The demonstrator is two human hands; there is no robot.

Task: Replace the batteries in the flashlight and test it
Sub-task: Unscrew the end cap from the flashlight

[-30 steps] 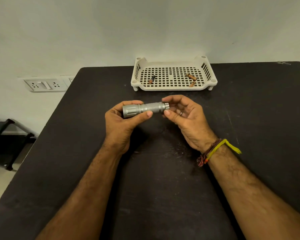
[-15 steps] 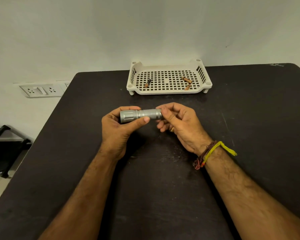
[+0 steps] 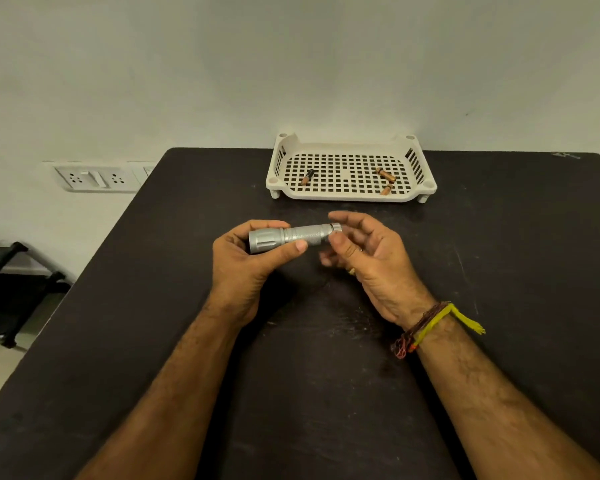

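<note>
A silver flashlight (image 3: 293,235) lies level above the black table (image 3: 499,271). My left hand (image 3: 243,261) grips its wide head end, thumb along the body. My right hand (image 3: 368,251) is at the tail end (image 3: 335,227) with the fingers spread. The index finger curves above the tail cap and the thumb sits just below it; whether they press on it I cannot tell. The lower fingers are blurred. Three small copper-coloured batteries lie in the white tray (image 3: 347,197): one on the left (image 3: 307,177), two on the right (image 3: 385,174) (image 3: 387,189).
The perforated tray stands at the table's far edge against the wall. A wall socket panel (image 3: 96,177) is at the left. A dark stand (image 3: 11,289) sits on the floor beside the table's left edge.
My right hand was closed around the flashlight's tail half a second ago; its fingers have now spread apart. The left hand's grip on the head end is unchanged.
</note>
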